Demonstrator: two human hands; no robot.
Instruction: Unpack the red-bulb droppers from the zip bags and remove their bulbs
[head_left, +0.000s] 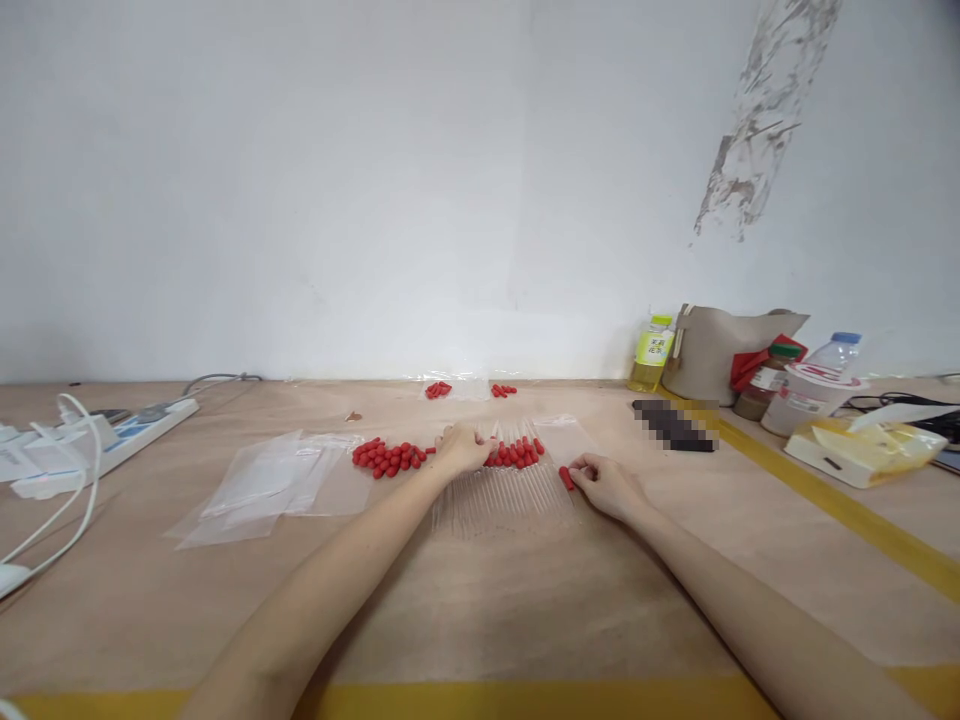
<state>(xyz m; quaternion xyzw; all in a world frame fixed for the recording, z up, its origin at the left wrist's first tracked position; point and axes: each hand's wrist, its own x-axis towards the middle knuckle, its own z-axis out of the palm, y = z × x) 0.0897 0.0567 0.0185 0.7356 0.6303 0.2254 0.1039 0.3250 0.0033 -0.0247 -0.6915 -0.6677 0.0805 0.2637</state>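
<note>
My left hand [465, 449] reaches over a row of thin clear tubes [502, 500], its fingers curled beside small red plugs [517, 455]. What its fingertips hold, if anything, is hidden. To the right, my right hand [606, 484] pinches a short red cylindrical piece [565, 478] between thumb and fingers, close to the tabletop. The tubes lie side by side, with several red plugs at their far ends. A loose pile of red plugs [386, 458] lies left of my left hand.
Flat clear bags [262, 490] lie left of the pile. Bagged red pieces [438, 391] rest near the wall. At left is a power strip [135, 445] with white cables. At right stand a yellow-capped bottle [651, 355], a grey bag [720, 350], a plastic cup [806, 400] and a tissue pack [862, 448].
</note>
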